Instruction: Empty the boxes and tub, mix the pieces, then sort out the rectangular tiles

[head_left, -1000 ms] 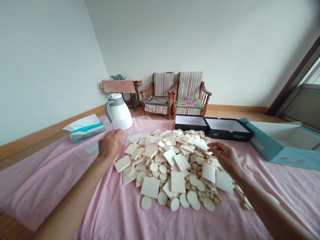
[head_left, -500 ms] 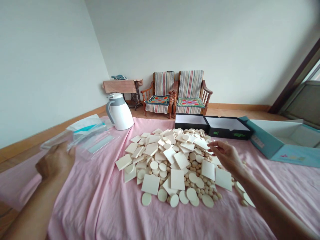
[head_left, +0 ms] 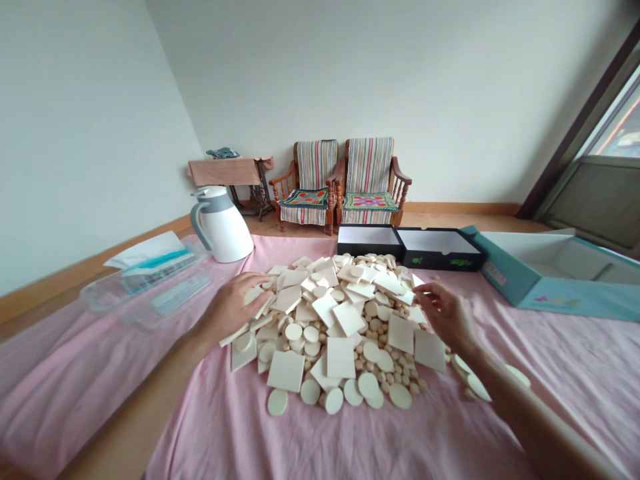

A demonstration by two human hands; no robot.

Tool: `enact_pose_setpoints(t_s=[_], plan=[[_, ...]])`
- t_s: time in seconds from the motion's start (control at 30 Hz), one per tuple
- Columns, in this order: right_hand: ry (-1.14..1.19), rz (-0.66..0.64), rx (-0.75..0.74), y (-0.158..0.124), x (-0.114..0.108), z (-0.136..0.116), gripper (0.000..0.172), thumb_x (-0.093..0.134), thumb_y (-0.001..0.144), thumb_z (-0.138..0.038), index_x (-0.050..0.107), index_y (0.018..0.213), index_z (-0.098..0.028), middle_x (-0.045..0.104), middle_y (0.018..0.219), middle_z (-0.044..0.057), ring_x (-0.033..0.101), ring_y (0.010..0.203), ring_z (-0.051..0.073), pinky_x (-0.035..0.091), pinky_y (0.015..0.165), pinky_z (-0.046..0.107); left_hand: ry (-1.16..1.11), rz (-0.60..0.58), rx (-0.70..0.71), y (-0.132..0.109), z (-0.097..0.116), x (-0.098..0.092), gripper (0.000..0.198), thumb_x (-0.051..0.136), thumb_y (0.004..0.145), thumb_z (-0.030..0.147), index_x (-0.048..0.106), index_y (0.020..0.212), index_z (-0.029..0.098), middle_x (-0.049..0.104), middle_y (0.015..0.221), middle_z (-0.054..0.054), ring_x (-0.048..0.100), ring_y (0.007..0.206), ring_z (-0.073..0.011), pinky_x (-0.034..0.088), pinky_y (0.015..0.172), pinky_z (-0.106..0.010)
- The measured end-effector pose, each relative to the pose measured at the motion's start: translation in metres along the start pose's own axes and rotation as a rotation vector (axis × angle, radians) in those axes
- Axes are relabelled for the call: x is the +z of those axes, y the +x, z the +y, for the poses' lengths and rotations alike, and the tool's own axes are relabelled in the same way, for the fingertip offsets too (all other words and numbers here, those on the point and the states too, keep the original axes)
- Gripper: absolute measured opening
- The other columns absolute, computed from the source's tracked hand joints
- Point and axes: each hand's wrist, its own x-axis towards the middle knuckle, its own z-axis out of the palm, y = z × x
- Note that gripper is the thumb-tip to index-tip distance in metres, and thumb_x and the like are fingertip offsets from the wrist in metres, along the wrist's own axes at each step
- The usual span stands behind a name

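A heap of pale wooden pieces (head_left: 340,359), with flat squares, round discs and small balls, lies on the pink cloth. My left hand (head_left: 235,303) reaches over the heap's left edge, its fingers stretched apart above the squares and touching or nearly touching them. At the far right side of the heap, my right hand (head_left: 447,317) has thumb and fingertips bent together at the edge of a pale wooden tile (head_left: 416,281), which is mostly hidden behind the fingers. Several discs (head_left: 479,387) lie beside my right forearm.
Clear plastic packaging (head_left: 165,283) lies at left, in front of a white-and-grey jug (head_left: 225,230). Behind the heap stand two black box trays (head_left: 443,259), beside a light-blue box (head_left: 570,290) on the right. Two wooden armchairs (head_left: 340,193) and a cloth-covered table (head_left: 225,172) stand farther back.
My left hand has moved right, from beside the plastic packaging to the heap's left edge. My right hand stays at the heap's right side. The view has shifted slightly right.
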Motion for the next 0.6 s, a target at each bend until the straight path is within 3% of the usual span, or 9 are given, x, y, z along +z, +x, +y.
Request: enact_pose_setpoints(t_s=[0.07,0.17,0.37,0.5,0.6], plan=[[-0.044,0.016,-0.023,-0.002,-0.001,0.000,0.025,0.053,0.083,-0.040,0.065,0.090,-0.019,0.072,0.082,0.007,0.068,0.070,0.021,0.052,0.063,0.032,-0.018,-0.069,0.120,0.013,0.018,0.016,0.043,0.057,0.086,0.048,0.064,0.118,0.021,0.061,0.127,-0.010,0.056,0.118,-0.0253,0.044,0.103,-0.040],[-0.079,0.047,-0.053,-0.004,-0.005,-0.003,0.024,0.053,0.083,-0.039,0.065,0.089,-0.019,0.071,0.084,0.007,0.067,0.071,0.020,0.052,0.065,0.031,-0.035,-0.144,0.288,0.030,0.045,0.035,0.057,0.062,0.083,0.052,0.055,0.132,0.024,0.050,0.141,-0.012,0.047,0.129,-0.0285,0.039,0.107,-0.045],[-0.111,0.135,-0.057,0.008,-0.026,-0.004,0.024,0.050,0.083,-0.037,0.065,0.085,-0.019,0.071,0.088,0.008,0.067,0.074,0.020,0.051,0.065,0.029,0.059,-0.222,0.512,0.048,0.091,0.066,0.060,0.059,0.083,0.059,0.053,0.135,0.028,0.045,0.145,-0.012,0.039,0.134,-0.0341,0.030,0.108,-0.057],[-0.234,0.140,-0.029,0.020,-0.057,0.007,0.021,0.052,0.081,-0.035,0.066,0.084,-0.020,0.072,0.083,0.006,0.067,0.073,0.019,0.049,0.064,0.029,0.128,-0.151,0.464,0.056,0.087,0.083,0.038,0.054,0.090,0.044,0.063,0.123,0.027,0.056,0.134,-0.010,0.048,0.126,-0.0311,0.034,0.106,-0.053],[-0.412,-0.038,-0.018,0.021,-0.085,0.022,0.014,0.055,0.076,-0.032,0.065,0.074,-0.022,0.071,0.073,0.004,0.065,0.067,0.019,0.048,0.063,0.029,0.163,-0.092,0.400,0.063,0.074,0.088,0.031,0.054,0.089,0.033,0.064,0.118,0.025,0.059,0.131,-0.009,0.051,0.123,-0.0285,0.039,0.104,-0.047]])
